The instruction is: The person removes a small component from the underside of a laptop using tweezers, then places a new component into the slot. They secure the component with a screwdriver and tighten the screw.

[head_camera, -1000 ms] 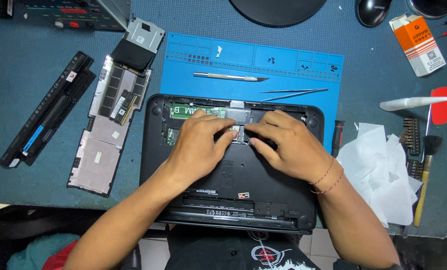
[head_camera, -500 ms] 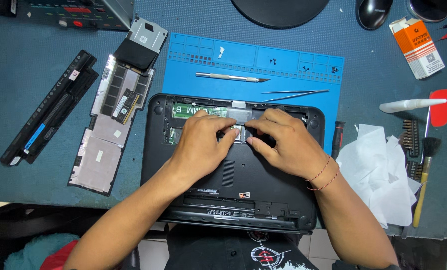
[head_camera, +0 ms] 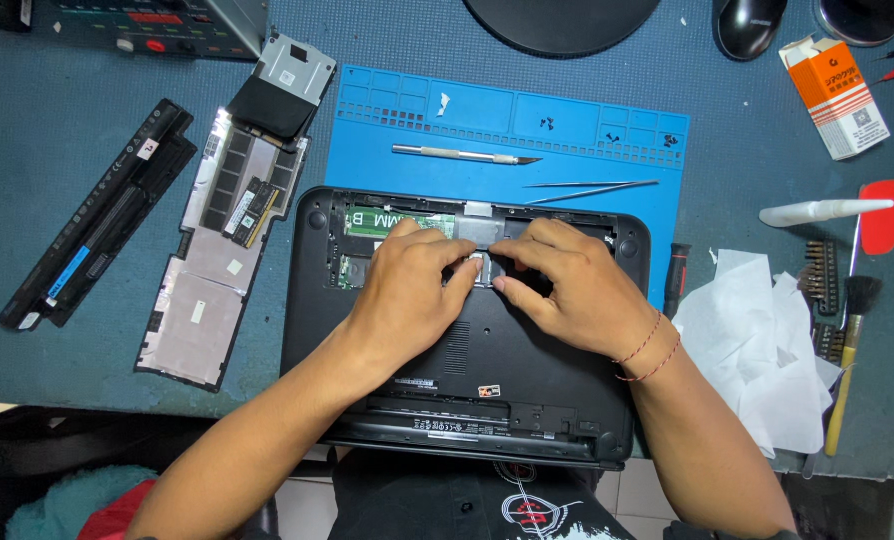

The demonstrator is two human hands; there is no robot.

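Fingertips of both hands are meeting over the open service bay of the laptop (head_camera: 467,350), which is lying underside-up at the near edge of the bench. The left hand (head_camera: 407,290) is curling over the bay with its fingers bent, pressing down on a small silver-topped part (head_camera: 477,235) seated there; the right hand (head_camera: 567,285) is pinching toward the same spot from the other side. Whether either hand is actually gripping the part or only pressing on it cannot be told, since the fingers are covering the contact.

Judged by its look, the part is light, thin and stiff, and fragile at its connector edge; it is best held by its side edges, never by the flat face. A green circuit board (head_camera: 382,222) is showing in the bay just left of the hands.

Behind the laptop a blue work mat (head_camera: 527,120) is carrying a craft knife (head_camera: 462,154) and tweezers (head_camera: 592,187). Left of the laptop the removed bottom cover (head_camera: 222,270) is lying inside-up, with a memory module (head_camera: 252,205) resting on it; farther left is the long black battery (head_camera: 97,215). Right of the laptop are crumpled white tissue (head_camera: 757,350), a brush (head_camera: 847,350), a red pry tool (head_camera: 882,215) and, farther back, an orange and white box (head_camera: 835,95).
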